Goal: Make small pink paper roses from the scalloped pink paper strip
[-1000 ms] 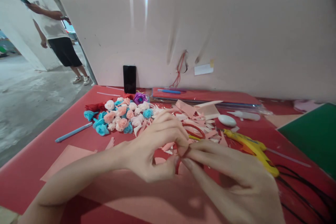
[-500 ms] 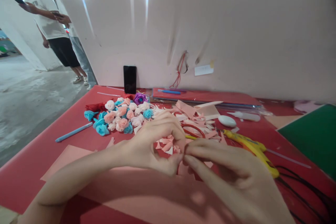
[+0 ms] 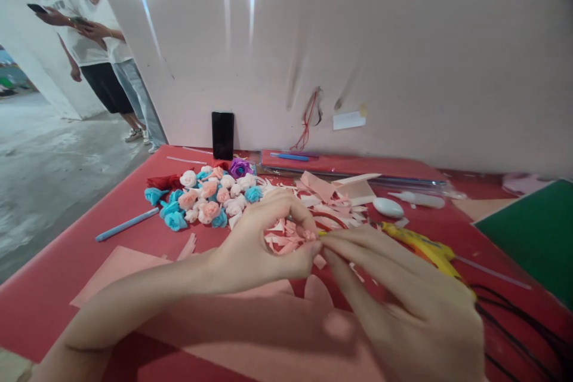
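Note:
My left hand [image 3: 268,239] curls in a ring, its thumb and index finger pinching a small pink paper flower [image 3: 308,236]. From the right, the fingertips of my right hand [image 3: 394,292] press together at the flower's other side, touching my left fingertips. Much of the flower hides behind the fingers. Pink paper scraps [image 3: 286,237] lie beyond and under the hands. Below them spreads a large sheet of pink paper [image 3: 250,328] with a curved cut edge. Scissors with red handles [image 3: 329,219] lie partly covered behind my right hand.
Finished paper roses [image 3: 208,194] are heaped at the left. A yellow glue gun [image 3: 430,245] with a black cord lies right. Around them are a blue pen [image 3: 126,224], a white oval object [image 3: 388,208], a green board [image 3: 532,233] and an upright phone [image 3: 222,135]. Two people [image 3: 102,42] stand beyond.
Both hands have risen slightly with the flower, still pinched together. My right hand has turned, its fingers lying straighter. More of the cut pink paper shows below.

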{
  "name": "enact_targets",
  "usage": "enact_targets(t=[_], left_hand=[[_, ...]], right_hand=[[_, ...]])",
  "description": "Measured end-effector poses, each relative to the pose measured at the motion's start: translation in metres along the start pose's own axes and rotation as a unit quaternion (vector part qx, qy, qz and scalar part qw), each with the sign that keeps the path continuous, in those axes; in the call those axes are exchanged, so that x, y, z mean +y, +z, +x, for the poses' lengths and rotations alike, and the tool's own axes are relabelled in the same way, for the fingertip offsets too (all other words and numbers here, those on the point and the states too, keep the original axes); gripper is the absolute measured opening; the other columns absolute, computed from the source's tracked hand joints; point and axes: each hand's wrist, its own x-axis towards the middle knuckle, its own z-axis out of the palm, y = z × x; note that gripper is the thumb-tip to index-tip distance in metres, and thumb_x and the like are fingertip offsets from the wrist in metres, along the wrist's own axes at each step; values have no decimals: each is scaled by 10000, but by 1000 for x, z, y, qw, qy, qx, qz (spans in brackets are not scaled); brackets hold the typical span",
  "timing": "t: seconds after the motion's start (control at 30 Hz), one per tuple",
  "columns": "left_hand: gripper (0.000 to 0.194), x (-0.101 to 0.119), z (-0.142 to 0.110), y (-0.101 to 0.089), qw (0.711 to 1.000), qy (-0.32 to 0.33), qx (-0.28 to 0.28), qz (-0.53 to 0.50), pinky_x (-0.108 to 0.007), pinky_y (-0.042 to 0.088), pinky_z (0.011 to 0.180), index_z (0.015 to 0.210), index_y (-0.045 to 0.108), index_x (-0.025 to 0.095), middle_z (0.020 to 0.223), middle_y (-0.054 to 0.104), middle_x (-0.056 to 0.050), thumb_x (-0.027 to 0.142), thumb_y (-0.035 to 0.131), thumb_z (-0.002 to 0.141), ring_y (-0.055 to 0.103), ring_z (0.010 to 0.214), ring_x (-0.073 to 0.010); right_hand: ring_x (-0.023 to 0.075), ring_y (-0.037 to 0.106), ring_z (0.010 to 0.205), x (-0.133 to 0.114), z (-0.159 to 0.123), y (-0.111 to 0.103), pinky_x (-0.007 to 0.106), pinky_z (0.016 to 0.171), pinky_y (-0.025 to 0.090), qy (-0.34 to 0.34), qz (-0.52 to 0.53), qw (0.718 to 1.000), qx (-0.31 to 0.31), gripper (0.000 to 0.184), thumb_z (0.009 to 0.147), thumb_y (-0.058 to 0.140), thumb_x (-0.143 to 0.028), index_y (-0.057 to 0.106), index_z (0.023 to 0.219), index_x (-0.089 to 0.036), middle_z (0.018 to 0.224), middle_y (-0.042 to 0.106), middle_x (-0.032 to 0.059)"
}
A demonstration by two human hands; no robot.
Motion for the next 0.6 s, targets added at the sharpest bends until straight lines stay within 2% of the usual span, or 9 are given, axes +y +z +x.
enact_targets(t=[0.1, 0.2, 0.33, 0.47, 0.6], left_hand=[[93, 0, 0, 0, 999, -24, -1, -43, -276, 431, 685, 719, 521, 164, 718, 564, -9, 120, 595, 755, 524, 697, -123], [92, -1, 0, -1, 997, -17, -9, -72, -275, 427, 722, 751, 547, 159, 735, 582, -8, 98, 616, 748, 532, 729, -124], [39, -1, 0, -6, 993, -16, -40, -113, -279, 418, 762, 801, 575, 163, 741, 599, -7, 126, 569, 813, 539, 760, -128], [78, 4, -2, -11, 981, -59, -72, -168, -263, 434, 729, 821, 595, 165, 777, 603, -18, 168, 527, 858, 546, 775, -130], [98, 9, -2, -13, 978, -84, -86, -172, -249, 446, 736, 807, 596, 158, 785, 596, -17, 177, 520, 866, 557, 773, -121]], right_hand=[[143, 692, 707, 3, 4, 0, 231, 631, 595, 49, 66, 997, -12, 176, 822, 538, -80, 613, 822, -240, 787, 715, -10], [149, 692, 689, 4, 9, -2, 236, 600, 595, 77, 126, 989, -29, 209, 824, 516, -68, 610, 800, -253, 757, 706, -22], [139, 675, 651, 7, 17, -7, 223, 570, 579, 59, 171, 982, -56, 227, 814, 509, -60, 626, 763, -247, 717, 697, -24], [117, 649, 643, 12, 22, -10, 213, 591, 551, 28, 175, 980, -90, 241, 803, 511, -33, 643, 774, -233, 732, 694, -19], [139, 652, 687, 14, 21, -11, 243, 607, 543, -1, 164, 983, -86, 240, 797, 522, -32, 646, 795, -236, 752, 706, -8]])
